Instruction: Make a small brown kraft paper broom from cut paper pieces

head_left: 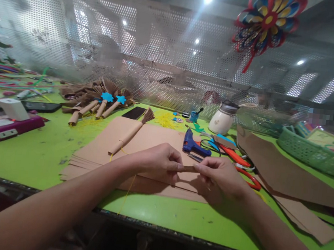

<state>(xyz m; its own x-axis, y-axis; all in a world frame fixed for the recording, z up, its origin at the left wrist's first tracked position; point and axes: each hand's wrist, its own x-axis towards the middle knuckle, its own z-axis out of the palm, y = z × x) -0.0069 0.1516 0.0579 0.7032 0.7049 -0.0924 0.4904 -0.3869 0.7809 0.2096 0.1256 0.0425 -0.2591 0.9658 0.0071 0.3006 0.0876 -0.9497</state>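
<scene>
Between my two hands a narrow strip of brown paper (188, 169) is stretched, one end pinched by each. My left hand (163, 161) grips its left end with thumb and fingertips. The right end sits between the thumb and fingers of my right hand (221, 172). Below them lies a stack of brown paper sheets (159, 140). On that stack, to the left, rests a rolled paper tube with a fringed end (126, 136) and yellow string. A blue glue gun (195, 144) lies just beyond my right hand, near orange-handled scissors (235, 156).
Several paper bundles with blue flowers (107, 97) lie at the back left. A purple power strip (8, 126) with a white charger stands left. A cream jar (223, 119), a green basket (310, 152) and large brown sheets (284, 169) occupy the right. A colourful paper flower (269, 20) hangs above.
</scene>
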